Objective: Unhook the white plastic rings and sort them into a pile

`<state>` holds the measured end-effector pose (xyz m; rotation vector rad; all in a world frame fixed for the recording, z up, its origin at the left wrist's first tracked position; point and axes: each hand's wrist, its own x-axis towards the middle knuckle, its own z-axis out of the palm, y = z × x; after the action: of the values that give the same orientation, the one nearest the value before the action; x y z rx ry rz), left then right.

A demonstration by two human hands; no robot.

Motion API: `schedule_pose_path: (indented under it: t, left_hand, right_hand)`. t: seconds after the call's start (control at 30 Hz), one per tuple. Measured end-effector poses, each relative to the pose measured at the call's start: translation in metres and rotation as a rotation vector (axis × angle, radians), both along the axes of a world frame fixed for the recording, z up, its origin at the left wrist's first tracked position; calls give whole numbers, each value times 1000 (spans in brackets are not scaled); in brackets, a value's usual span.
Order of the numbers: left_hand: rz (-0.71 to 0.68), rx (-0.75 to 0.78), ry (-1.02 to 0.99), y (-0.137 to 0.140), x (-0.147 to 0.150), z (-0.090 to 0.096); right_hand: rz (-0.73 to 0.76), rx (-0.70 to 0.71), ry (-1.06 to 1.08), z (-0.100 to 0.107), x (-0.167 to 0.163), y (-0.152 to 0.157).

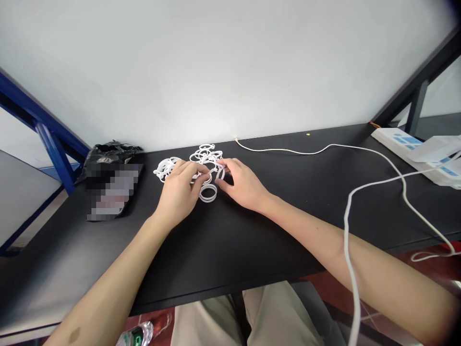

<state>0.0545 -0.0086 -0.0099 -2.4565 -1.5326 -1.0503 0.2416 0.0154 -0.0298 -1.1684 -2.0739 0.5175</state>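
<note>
Several white rings [208,193] with small loops lie in a loose heap on the black table, between and behind my hands. With thumb and fingers, my right hand [245,186] grips a white ring [221,174] that stands on edge at the right of the heap. My left hand [180,192] is bent over the heap, thumb and forefinger closed on another white ring [206,179]. Part of that ring is hidden by the fingers. More white rings [166,167] lie behind the left hand, and further ones [207,153] spread toward the wall.
A phone-like slab [117,192], its face blurred, lies at the left before a crumpled black plastic bag [108,156]. White cable [302,153] crosses the right side, looping over my right forearm. A white power strip [410,154] sits at far right. Blue frame bars [54,146] flank the left.
</note>
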Motion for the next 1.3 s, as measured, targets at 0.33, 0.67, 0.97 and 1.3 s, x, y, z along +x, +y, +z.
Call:
schedule_pose_path:
  t: [0.33,0.67,0.97,1.3]
  left_hand:
    - [-3,8,-20,0,-1,-4]
    - [-42,37,39,0,-2,-6]
    - [-83,101,45,-1,0,-5]
    - [-86,97,65,-2,0,-3]
  right_hand:
    - [-23,239,108,13,-2,-7]
    - [74,182,184,10,-2,-5]
    - [27,207,115,15,-1,-3]
    - [46,188,141,13,0,-1]
